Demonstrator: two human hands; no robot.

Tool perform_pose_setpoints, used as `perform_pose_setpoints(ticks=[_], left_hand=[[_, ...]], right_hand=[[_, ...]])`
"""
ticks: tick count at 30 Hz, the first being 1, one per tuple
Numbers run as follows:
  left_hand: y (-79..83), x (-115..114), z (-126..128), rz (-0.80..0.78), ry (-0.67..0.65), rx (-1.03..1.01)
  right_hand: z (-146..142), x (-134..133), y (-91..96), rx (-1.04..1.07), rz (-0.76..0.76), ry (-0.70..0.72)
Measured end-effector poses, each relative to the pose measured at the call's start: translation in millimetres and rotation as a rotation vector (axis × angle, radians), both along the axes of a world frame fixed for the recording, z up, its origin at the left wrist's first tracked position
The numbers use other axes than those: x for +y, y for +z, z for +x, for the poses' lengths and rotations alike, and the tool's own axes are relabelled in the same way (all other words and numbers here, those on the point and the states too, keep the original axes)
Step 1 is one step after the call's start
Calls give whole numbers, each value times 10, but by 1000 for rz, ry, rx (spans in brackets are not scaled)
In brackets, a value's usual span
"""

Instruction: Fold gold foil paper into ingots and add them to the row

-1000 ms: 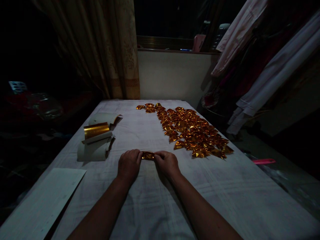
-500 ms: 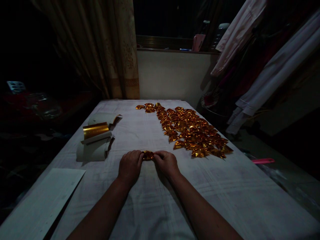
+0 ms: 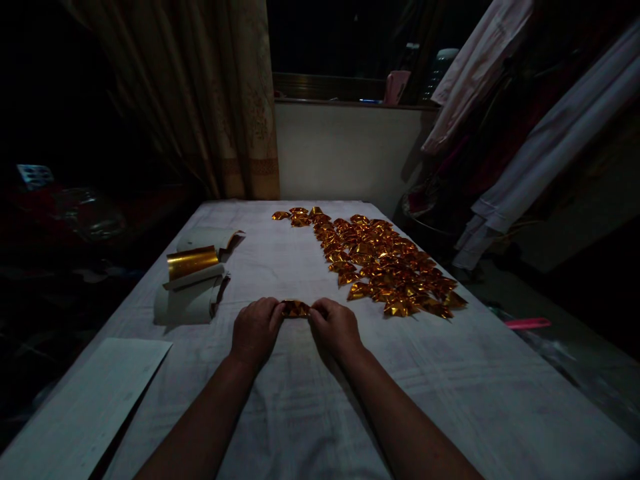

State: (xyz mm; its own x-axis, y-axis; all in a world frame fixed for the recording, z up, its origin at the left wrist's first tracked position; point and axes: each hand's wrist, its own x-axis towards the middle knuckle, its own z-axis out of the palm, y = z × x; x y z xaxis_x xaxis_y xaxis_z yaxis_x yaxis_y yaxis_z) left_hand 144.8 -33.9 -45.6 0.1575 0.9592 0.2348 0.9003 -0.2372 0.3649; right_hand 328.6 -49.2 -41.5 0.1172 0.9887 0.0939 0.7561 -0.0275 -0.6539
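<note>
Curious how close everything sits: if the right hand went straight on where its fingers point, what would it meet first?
The gold foil piece the right hand holds; beyond it, probably the left hand, though depth is hard to judge.

Table (image 3: 450, 380): covered with a pale checked cloth (image 3: 300, 413).
Wall (image 3: 340, 147): seen pale beyond the table's far edge, topped by a sill (image 3: 325, 101) where a pink vessel (image 3: 397, 87) is set.
Window (image 3: 330, 40): filled with darkness.
Curtain (image 3: 243, 100): hung in folds beyond the far left corner.
Clothes (image 3: 540, 153): hung past the far right corner.
Floor (image 3: 515, 293): dimly shown below them.
Light: weakly spread.
</note>
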Motion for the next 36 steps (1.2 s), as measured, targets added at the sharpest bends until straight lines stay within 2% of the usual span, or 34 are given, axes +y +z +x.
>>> perform_pose_setpoints(ticks=[4, 8, 12, 17, 20, 22, 24, 28, 32, 36], left_hand=[[59, 58, -55, -44, 11, -95], [126, 257, -154, -79, 56, -213], [117, 517, -197, -72, 115, -333], [-34, 775, -224, -62, 167, -495], [-130, 860, -255, -69, 212, -608], [-167, 885, -269, -105, 259, -839], [-179, 892, -273, -132, 301, -982], [-157, 879, -258, -196, 357, -1096], [-127, 859, -236, -161, 441, -1123], [-126, 850, -234, -154, 434, -1119]], right_hand=[[14, 72, 68, -92, -4, -38], [-4, 343, 241, -117, 54, -68], [-77, 836, 433, -187, 118, -103], [-197, 1618, 537, -244, 123, -146], [-305, 2096, 525, -291, 147, -145], [-394, 2407, 491, -322, 156, -142], [-480, 2708, 441, -350, 150, -135], [-594, 3217, 319, -396, 135, -132], [-623, 3511, 205, -430, 116, -138], [-634, 3654, 132, -439, 104, -144]])
